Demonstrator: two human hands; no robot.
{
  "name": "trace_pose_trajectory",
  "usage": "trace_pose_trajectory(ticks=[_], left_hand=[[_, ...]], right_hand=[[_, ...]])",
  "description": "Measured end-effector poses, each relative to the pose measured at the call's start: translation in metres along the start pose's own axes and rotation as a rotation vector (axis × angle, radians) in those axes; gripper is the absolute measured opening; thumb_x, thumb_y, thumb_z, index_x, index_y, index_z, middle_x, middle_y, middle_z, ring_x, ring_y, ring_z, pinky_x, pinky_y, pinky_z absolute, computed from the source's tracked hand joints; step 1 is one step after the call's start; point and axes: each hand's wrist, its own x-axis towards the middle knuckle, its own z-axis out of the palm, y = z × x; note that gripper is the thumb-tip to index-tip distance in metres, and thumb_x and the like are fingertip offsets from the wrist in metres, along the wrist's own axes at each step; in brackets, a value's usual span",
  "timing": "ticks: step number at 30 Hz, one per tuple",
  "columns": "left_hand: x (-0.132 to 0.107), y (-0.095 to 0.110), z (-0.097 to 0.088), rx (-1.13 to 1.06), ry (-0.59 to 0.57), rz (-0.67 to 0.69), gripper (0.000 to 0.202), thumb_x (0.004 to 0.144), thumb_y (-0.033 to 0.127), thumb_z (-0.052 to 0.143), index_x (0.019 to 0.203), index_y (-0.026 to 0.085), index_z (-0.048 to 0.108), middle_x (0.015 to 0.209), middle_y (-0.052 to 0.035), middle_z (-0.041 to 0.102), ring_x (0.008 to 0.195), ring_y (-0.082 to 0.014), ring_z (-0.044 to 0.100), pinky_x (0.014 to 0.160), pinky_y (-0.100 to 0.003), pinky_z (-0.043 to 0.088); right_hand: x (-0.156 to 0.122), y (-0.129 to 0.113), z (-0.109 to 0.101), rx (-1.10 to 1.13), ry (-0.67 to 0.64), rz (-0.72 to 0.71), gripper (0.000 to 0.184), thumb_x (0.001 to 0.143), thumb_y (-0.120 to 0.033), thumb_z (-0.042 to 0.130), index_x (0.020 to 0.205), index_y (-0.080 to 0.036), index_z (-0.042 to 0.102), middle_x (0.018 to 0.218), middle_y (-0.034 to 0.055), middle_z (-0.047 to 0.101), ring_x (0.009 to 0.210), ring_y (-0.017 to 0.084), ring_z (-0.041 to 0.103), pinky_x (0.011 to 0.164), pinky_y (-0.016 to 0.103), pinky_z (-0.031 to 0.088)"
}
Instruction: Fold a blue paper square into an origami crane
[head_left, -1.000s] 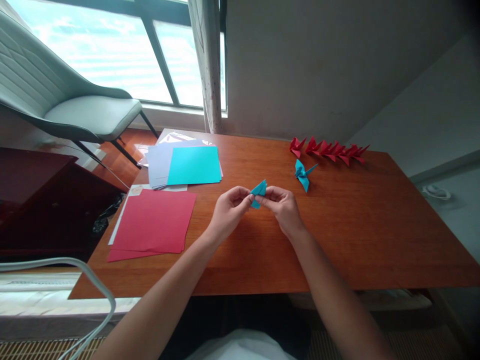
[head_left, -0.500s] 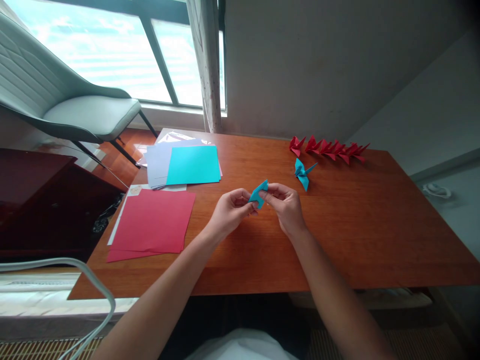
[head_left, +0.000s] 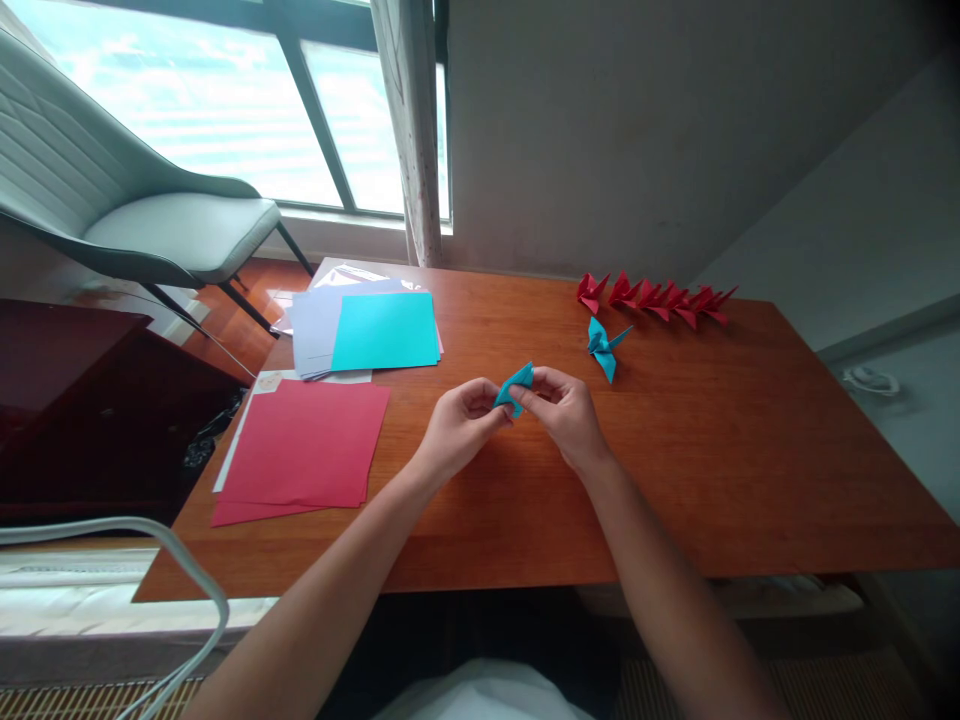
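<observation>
Between my hands, above the middle of the table, is a small folded piece of blue paper [head_left: 515, 384]. My left hand [head_left: 463, 422] pinches its lower left end between thumb and fingers. From the other side, my right hand [head_left: 564, 408] grips it, with the thumb lying across its face and the fingers behind. Parts of the paper are hidden by my fingertips. Just beyond my right hand, a blue origami crane [head_left: 606, 348] rests on the table. Behind that crane stand several red origami cranes [head_left: 660, 298] in a row.
The wooden table [head_left: 712, 460] carries red paper sheets [head_left: 307, 445] at the left front. Further back lie blue sheets [head_left: 386, 330] over pale lavender paper [head_left: 313, 325]. A grey chair [head_left: 180, 230] stands beyond the left edge, and a white tube [head_left: 176, 545] curves at the lower left.
My right thumb has slid down and left across the folded blue paper, closer to my left fingertips. Both hands keep hold of it in nearly the same spot.
</observation>
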Motion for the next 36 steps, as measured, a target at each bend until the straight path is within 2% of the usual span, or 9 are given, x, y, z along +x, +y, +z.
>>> trace_pose_trajectory(ticks=[7,11,14,21,25,33,36], left_hand=[[-0.0007,0.0001,-0.0012,0.063,-0.067,0.010,0.034,0.077,0.047,0.079,0.080,0.014,0.072,0.075,-0.0038,0.071,0.069,-0.0150,0.065,0.066,-0.024,0.051],[-0.0009,0.0014,-0.0009,0.082,-0.063,-0.005,0.033,0.075,0.047,0.080,0.079,0.015,0.073,0.073,-0.0037,0.072,0.066,-0.0155,0.065,0.063,-0.024,0.051],[-0.0008,0.0022,0.0001,0.066,-0.057,-0.018,0.032,0.074,0.046,0.081,0.081,0.015,0.074,0.073,-0.0035,0.072,0.064,-0.0151,0.065,0.062,-0.025,0.051],[-0.0023,0.0070,0.0024,0.026,-0.051,-0.054,0.031,0.072,0.044,0.083,0.079,0.015,0.075,0.073,-0.0027,0.072,0.063,-0.0137,0.064,0.064,-0.025,0.053],[-0.0024,0.0076,0.0035,0.024,-0.050,-0.054,0.030,0.072,0.042,0.083,0.078,0.014,0.074,0.073,-0.0024,0.071,0.063,-0.0133,0.064,0.064,-0.025,0.053],[-0.0012,0.0003,0.0028,0.017,-0.109,-0.045,0.027,0.074,0.040,0.081,0.081,0.015,0.074,0.076,-0.0032,0.071,0.067,-0.0148,0.065,0.067,-0.026,0.054],[-0.0027,-0.0013,0.0027,0.038,-0.114,-0.042,0.026,0.075,0.039,0.080,0.080,0.015,0.073,0.075,-0.0029,0.071,0.066,-0.0149,0.065,0.065,-0.025,0.053]], right_hand=[[-0.0023,-0.0023,0.0005,0.018,0.021,0.022,0.019,0.080,-0.038,0.078,0.075,-0.021,0.071,0.071,-0.0013,0.069,0.067,0.014,0.061,0.064,0.026,0.050],[-0.0013,0.0003,0.0019,0.030,0.097,0.034,0.025,0.073,-0.043,0.083,0.082,-0.021,0.077,0.078,0.0016,0.074,0.071,0.017,0.065,0.066,0.029,0.054],[-0.0009,0.0015,0.0026,0.039,0.132,0.029,0.026,0.069,-0.044,0.086,0.080,-0.021,0.078,0.076,0.0020,0.075,0.070,0.018,0.066,0.065,0.030,0.055],[0.0000,0.0005,0.0019,0.106,0.172,0.028,0.020,0.069,-0.039,0.087,0.079,-0.022,0.080,0.078,0.0020,0.077,0.072,0.017,0.068,0.067,0.029,0.056],[0.0006,-0.0008,0.0028,0.105,0.210,0.064,0.026,0.067,-0.042,0.088,0.078,-0.021,0.080,0.077,0.0029,0.077,0.070,0.017,0.068,0.067,0.030,0.056],[-0.0022,-0.0077,0.0025,0.082,0.202,0.070,0.029,0.068,-0.047,0.085,0.065,-0.020,0.074,0.062,-0.0001,0.069,0.058,0.014,0.059,0.057,0.027,0.047],[-0.0016,-0.0082,0.0006,0.045,0.223,0.059,0.029,0.072,-0.050,0.082,0.067,-0.021,0.076,0.062,0.0002,0.069,0.058,0.014,0.058,0.057,0.028,0.046]])
